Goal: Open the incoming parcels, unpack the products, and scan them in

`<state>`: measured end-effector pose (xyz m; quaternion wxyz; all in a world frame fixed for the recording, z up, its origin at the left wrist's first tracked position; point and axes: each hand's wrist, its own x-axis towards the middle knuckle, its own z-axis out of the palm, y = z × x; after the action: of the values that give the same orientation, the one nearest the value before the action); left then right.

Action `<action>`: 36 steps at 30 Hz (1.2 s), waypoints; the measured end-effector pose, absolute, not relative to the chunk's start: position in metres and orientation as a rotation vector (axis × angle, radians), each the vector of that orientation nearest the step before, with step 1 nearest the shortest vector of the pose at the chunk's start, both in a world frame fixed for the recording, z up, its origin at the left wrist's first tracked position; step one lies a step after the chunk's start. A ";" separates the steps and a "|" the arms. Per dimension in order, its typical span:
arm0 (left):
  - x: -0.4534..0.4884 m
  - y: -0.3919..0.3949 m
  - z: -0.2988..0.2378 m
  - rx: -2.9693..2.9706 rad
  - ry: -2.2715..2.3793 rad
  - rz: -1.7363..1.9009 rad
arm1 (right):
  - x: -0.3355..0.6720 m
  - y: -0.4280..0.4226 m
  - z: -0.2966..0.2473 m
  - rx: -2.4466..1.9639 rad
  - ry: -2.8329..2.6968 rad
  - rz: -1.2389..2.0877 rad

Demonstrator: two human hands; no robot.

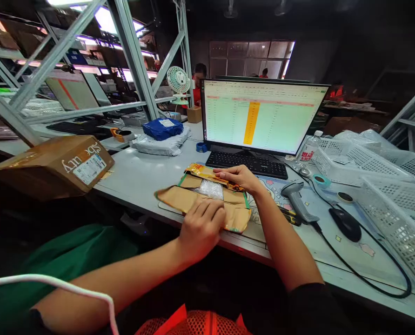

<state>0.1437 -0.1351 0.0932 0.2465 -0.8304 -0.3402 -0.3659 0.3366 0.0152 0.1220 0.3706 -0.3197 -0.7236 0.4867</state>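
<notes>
A small cardboard box (179,195) lies unfolded at the desk's front edge, its brown inside facing up. Clear plastic wrapping (210,189) shows in its middle. My left hand (202,225) is closed over the near flap, fingers curled and their tips hidden. On the far flap, which has yellow printing, my right hand (240,177) grips the edge between thumb and fingers. Beyond the box stand a black keyboard (247,164) and a lit monitor (263,116). A grey barcode scanner (299,202) rests to the right of my right forearm.
A large carton (54,165) juts over the desk's left edge. Blue and white parcels (163,135) lie at the back left. White plastic baskets (399,223), a mouse (345,224), its cable and a bottle (311,145) occupy the right. Metal posts (132,56) rise at left.
</notes>
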 end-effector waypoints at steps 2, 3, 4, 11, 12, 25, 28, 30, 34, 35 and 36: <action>0.140 -0.141 0.067 -2.300 -0.896 -1.085 | 0.336 0.013 0.121 -0.849 -1.860 1.220; 0.138 -0.142 0.057 -2.324 -0.890 -1.090 | 0.337 0.011 0.122 -0.857 -1.870 1.200; 0.137 -0.143 0.050 -2.341 -0.892 -1.086 | 0.338 0.010 0.124 -0.859 -1.888 1.173; 0.133 -0.145 0.050 -2.405 -0.917 -1.092 | 0.350 -0.011 0.164 -1.042 -2.345 0.686; 0.132 -0.145 0.051 -2.415 -0.908 -1.081 | 0.349 -0.016 0.168 -1.109 -2.404 0.572; 0.126 -0.140 0.059 -2.551 -0.883 -0.929 | 0.352 0.058 0.166 -1.255 -1.831 1.090; 0.125 -0.143 0.058 -2.571 -0.882 -0.918 | 0.347 0.070 0.146 -1.283 -1.778 1.120; 0.124 -0.145 0.063 -2.595 -0.875 -0.915 | 0.342 0.070 0.131 -1.297 -1.744 1.092; 0.112 -0.133 0.108 -2.838 -0.846 -0.879 | 0.342 0.063 0.124 -1.319 -1.646 0.831; 0.106 -0.124 0.126 -2.949 -0.830 -0.877 | 0.343 0.058 0.129 -1.315 -1.603 0.735; 0.101 -0.112 0.145 -3.055 -0.849 -0.887 | 0.343 0.052 0.135 -1.295 -1.557 0.611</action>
<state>0.1012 -0.1122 0.1453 -0.0756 -0.9252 -0.2572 -0.2687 0.3433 0.0517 0.1354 0.4911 -0.5333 -0.6411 0.2518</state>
